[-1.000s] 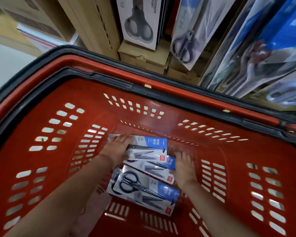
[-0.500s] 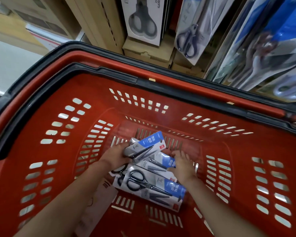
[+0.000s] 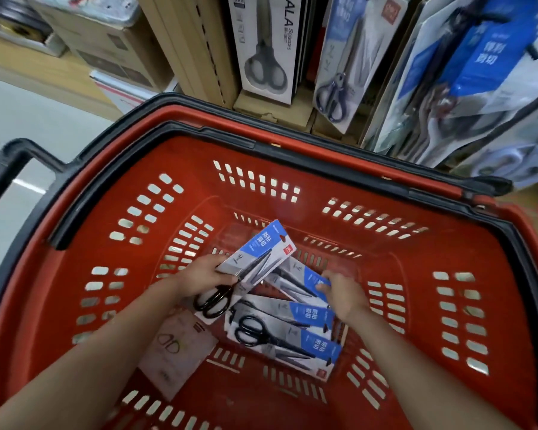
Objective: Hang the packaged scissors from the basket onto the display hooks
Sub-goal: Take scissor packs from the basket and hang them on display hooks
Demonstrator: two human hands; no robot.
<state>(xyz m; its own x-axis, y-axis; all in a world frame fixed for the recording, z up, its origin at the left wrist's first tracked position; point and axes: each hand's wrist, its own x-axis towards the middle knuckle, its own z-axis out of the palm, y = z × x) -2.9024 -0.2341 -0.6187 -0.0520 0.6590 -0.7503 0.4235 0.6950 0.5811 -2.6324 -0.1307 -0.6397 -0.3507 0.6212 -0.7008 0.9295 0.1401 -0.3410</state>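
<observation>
Both my hands reach into a red basket [image 3: 292, 398]. My left hand [image 3: 199, 276] grips a scissors pack [image 3: 258, 254] with a blue and grey card and black handles, tilted up off the pile. My right hand [image 3: 342, 291] holds the blue end of a second pack [image 3: 295, 280] lying just beneath. Two more packs [image 3: 286, 335] lie flat on the basket floor below them. A pale pack [image 3: 176, 352] lies face down at the lower left, partly under my left forearm.
The basket's black rim and handle [image 3: 16, 156] frame the opening. Beyond it stands the display: a boxed grey scissors [image 3: 263, 48], a hanging blue-handled pair [image 3: 339, 76], and large packaged scissors [image 3: 466, 79] at the right. Cardboard boxes [image 3: 106, 48] sit at the upper left.
My left hand has lifted the top pack and tilted it up from the pile. My right hand has shifted onto the second pack's blue end. The view has pulled back.
</observation>
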